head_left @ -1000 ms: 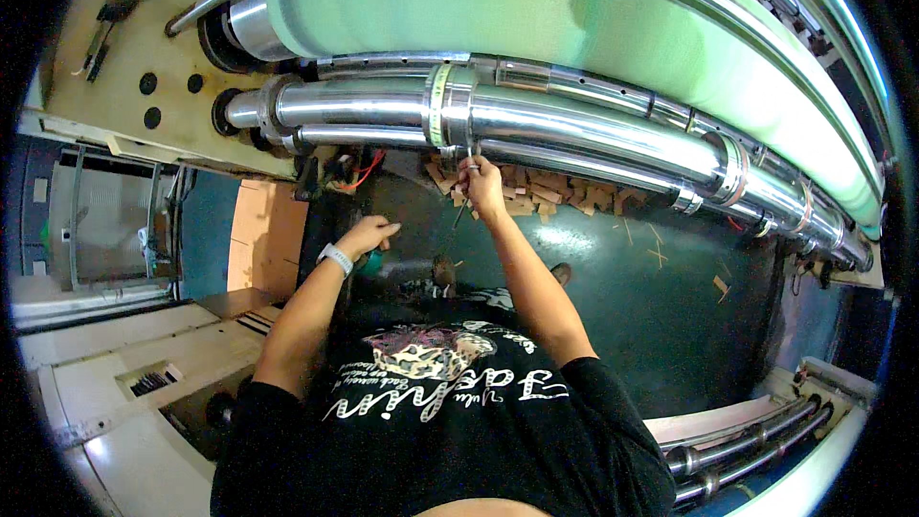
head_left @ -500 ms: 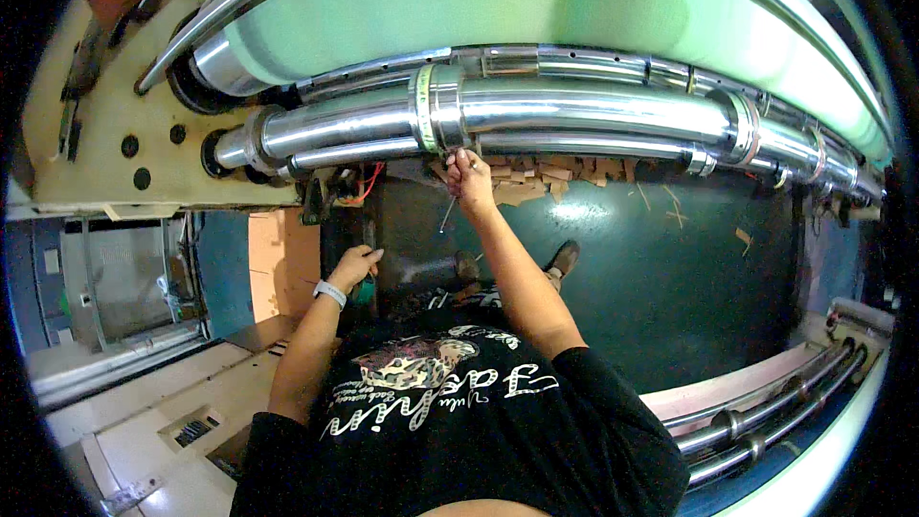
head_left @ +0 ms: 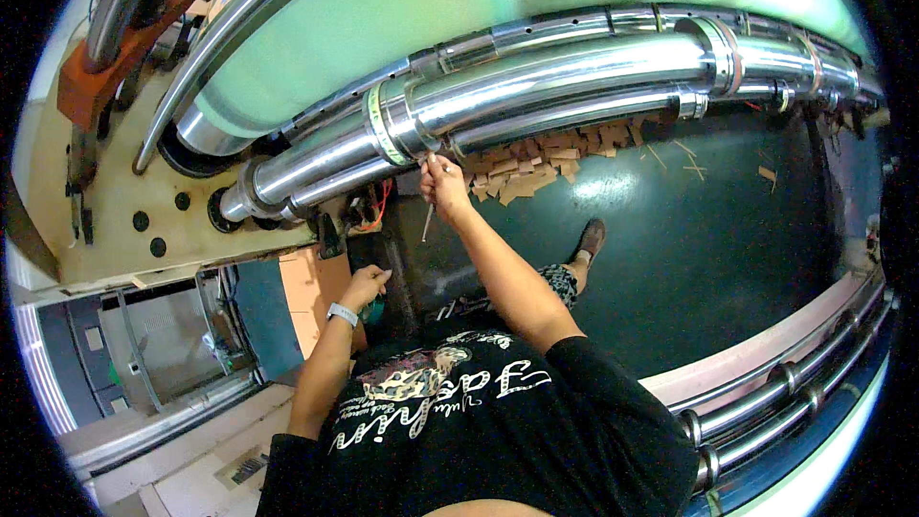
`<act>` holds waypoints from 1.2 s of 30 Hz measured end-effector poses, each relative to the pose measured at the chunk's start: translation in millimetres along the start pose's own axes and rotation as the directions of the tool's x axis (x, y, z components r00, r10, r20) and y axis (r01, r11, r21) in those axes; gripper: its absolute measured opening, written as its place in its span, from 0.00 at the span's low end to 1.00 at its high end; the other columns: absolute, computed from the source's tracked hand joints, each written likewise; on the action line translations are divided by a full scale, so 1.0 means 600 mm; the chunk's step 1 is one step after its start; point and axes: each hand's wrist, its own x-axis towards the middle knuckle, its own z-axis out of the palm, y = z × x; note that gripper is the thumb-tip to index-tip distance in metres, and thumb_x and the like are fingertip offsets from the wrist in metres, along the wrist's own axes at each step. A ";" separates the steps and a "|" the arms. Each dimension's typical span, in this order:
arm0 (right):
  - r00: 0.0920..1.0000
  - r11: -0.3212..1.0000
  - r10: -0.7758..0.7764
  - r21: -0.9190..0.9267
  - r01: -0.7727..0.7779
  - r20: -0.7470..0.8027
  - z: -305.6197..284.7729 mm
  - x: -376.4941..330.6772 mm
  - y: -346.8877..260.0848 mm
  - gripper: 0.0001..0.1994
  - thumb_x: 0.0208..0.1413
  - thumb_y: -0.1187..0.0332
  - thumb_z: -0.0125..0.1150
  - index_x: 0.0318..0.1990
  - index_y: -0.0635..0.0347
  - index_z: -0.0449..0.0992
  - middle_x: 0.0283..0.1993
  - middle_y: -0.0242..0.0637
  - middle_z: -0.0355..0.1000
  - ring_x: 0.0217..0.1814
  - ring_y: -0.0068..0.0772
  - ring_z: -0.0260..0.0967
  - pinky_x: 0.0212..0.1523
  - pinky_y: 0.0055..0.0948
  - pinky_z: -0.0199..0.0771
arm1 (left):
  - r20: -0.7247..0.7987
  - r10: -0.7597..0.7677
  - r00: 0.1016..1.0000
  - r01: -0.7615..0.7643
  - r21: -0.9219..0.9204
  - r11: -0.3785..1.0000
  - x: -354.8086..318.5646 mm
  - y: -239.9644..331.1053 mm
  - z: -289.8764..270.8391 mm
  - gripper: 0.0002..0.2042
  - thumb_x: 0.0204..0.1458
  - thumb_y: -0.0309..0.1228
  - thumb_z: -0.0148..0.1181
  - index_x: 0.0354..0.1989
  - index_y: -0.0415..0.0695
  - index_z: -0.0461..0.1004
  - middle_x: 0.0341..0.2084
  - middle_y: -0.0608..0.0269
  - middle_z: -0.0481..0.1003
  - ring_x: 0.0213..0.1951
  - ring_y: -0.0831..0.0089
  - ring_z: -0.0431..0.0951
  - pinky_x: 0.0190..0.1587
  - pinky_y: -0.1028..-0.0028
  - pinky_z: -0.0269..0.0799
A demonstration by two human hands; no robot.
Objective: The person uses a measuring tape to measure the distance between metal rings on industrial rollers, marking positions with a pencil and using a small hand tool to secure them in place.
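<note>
I find the right hand's (head_left: pixel 446 191) fingers closed on a rod (head_left: pixel 427 222) at the collar (head_left: pixel 415 123), work there apparently unfinished, while the left hand's (head_left: pixel 365 287) grip I cannot tell.

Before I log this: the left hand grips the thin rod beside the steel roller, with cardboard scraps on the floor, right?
Not the left hand: the head view shows the right hand gripping the thin rod beside the steel roller, with cardboard scraps on the floor.
</note>
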 end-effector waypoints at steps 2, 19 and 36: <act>1.000 0.998 -0.001 0.058 0.001 0.004 -0.007 0.003 -0.005 0.14 0.58 0.56 0.45 0.24 0.53 0.62 0.13 0.22 0.48 0.13 0.16 0.44 0.13 0.18 0.44 | 0.000 -0.001 1.000 0.001 0.024 1.000 -0.002 0.000 -0.001 0.17 0.51 0.43 0.52 0.27 0.39 0.71 0.15 0.63 0.72 0.20 0.75 0.72 0.25 0.75 0.67; 0.810 0.580 -0.558 -0.784 0.222 -0.184 -0.003 0.012 0.004 0.12 0.58 0.63 0.44 0.30 0.64 0.66 0.24 0.54 0.66 0.27 0.56 0.64 0.27 0.43 0.62 | 0.019 -0.017 1.000 0.015 0.120 0.993 0.005 0.041 0.025 0.15 0.51 0.39 0.52 0.29 0.37 0.70 0.17 0.60 0.72 0.22 0.70 0.72 0.27 0.70 0.65; 0.953 0.993 0.113 0.006 -0.116 -0.280 0.043 0.050 0.027 0.20 0.61 0.57 0.30 0.36 0.66 0.63 0.24 0.44 0.72 0.21 0.36 0.72 0.21 0.31 0.73 | 0.018 -0.022 1.000 0.018 0.188 0.982 0.019 0.001 0.034 0.12 0.51 0.35 0.53 0.35 0.37 0.70 0.17 0.60 0.71 0.20 0.73 0.71 0.24 0.73 0.66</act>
